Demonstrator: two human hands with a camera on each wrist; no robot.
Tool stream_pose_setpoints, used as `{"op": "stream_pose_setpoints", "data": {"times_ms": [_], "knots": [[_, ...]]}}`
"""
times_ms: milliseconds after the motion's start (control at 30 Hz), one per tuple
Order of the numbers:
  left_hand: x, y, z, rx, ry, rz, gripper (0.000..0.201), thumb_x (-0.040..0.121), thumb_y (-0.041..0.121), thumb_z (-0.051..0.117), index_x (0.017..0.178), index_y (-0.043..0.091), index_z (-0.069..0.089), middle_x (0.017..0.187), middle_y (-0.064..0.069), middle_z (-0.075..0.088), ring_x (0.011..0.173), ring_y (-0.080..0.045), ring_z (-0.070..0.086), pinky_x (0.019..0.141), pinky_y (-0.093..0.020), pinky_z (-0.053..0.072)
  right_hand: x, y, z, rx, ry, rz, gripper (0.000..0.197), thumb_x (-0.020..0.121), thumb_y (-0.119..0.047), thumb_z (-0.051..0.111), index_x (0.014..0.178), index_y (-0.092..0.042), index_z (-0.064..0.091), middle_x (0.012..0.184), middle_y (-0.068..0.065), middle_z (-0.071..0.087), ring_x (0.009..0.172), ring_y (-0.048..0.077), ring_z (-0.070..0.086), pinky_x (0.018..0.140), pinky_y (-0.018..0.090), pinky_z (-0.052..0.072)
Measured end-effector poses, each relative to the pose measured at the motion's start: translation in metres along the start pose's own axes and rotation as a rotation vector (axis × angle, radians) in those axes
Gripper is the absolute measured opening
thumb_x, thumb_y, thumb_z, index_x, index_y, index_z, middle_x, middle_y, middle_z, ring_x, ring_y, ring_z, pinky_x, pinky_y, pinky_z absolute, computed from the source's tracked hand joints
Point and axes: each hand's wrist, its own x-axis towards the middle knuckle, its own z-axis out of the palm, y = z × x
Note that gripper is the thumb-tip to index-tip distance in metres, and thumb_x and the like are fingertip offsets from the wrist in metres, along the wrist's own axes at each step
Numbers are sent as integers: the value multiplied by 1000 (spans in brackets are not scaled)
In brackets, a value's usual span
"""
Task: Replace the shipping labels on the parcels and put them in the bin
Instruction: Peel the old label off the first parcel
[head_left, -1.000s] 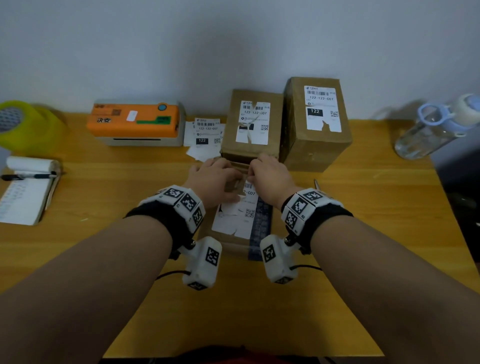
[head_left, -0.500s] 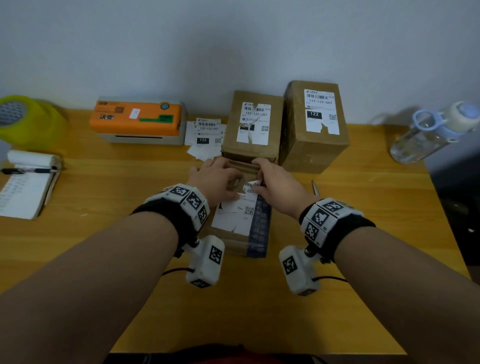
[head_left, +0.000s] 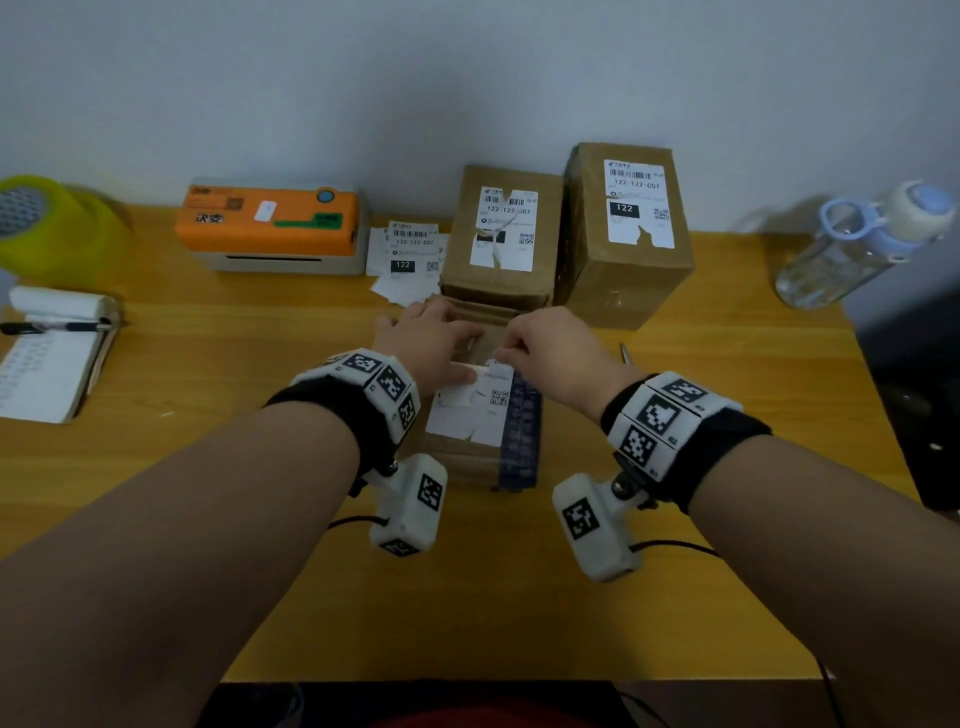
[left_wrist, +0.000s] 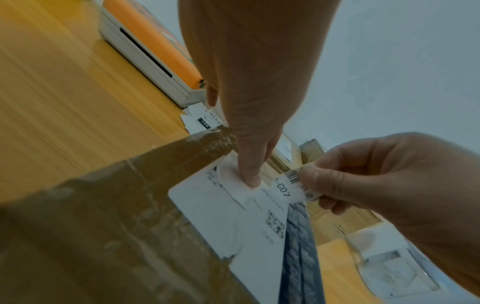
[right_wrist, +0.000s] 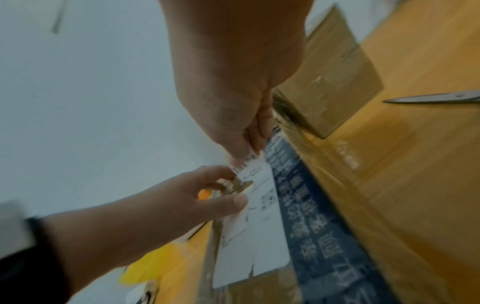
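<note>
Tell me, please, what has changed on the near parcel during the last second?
The right hand now pinches the label's torn strip and has peeled it back toward the person. The left hand still presses the label down. The near parcel and both back parcels stayed put.

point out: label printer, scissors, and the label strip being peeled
label printer (head_left: 270, 218), head view, on its orange top cover.
scissors (right_wrist: 436, 98), right wrist view, on the blade lying on the table.
label strip (left_wrist: 285, 188), left wrist view, on the printed part next to the right hand (left_wrist: 389, 174) pinching it.
</note>
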Motion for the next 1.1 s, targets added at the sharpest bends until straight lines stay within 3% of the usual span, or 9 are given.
{"op": "stream_pose_setpoints", "data": {"times_ms": [233,400,533,667,733,800,900,1000,1100], "knots": [[-2,2,2,24,14,7,57,86,50,55,139,42,36,144,2,33,134,-24,28,108,-52,23,-10,-16,-13,54,29,-43,19,94,-27,57,79,-16,62,68,-11,49,59,2,44,55,18,35],[-6,0,1,-8,16,45,58,87,47,55,141,37,36,145,0,35,131,-25,31,107,-47,32,-8,-11,-22,69,21,11,18,93,-26,58,91,-11,67,86,0,62,77,12,57,68,20,40],[-21,-8,-4,-263,57,95,48,92,35,54,137,22,45,137,-2,46,120,-19,45,97,-30,38,-13,4,-19,219,47,64,40,92,-18,60,130,-11,51,97,-1,60,85,10,54,77,21,43],[-39,-15,-8,-375,108,67,56,91,41,53,141,19,39,137,-4,44,122,-18,44,97,-26,35,-17,9,-8,216,43,-30,36,91,-10,57,124,-17,46,88,-2,59,76,10,57,69,23,49],[-44,-18,-7,-340,47,-7,81,81,51,62,147,19,26,146,-6,33,130,-23,38,102,-35,37,-16,9,-5,160,60,-77,33,90,-13,60,119,-19,46,97,-2,58,86,14,58,75,28,50],[-47,-21,-4,-350,-106,-124,98,73,54,70,146,15,19,147,-9,32,130,-27,40,101,-39,40,-15,10,-3,48,46,-148,47,86,-18,65,128,-20,44,120,0,50,112,17,49,93,30,45],[-51,-21,3,-383,-385,-249,85,72,53,72,135,13,33,118,-6,56,99,-23,62,83,-37,55,-16,9,2,-42,-38,-224,69,82,-23,70,140,-25,34,143,5,29,131,23,30,106,36,38],[-54,-20,9,-520,-467,-326,59,78,41,72,121,15,41,94,1,56,80,-22,67,74,-37,59,-15,12,11,-91,-138,-197,71,83,-30,70,142,-27,32,148,6,24,134,26,29,106,41,39],[-55,-24,9,-642,-458,-380,82,76,36,75,141,21,28,117,-6,56,86,-28,69,73,-43,59,-13,13,17,-213,-152,-195,43,86,-36,64,124,-21,50,125,6,47,115,26,47,91,35,45]]}}
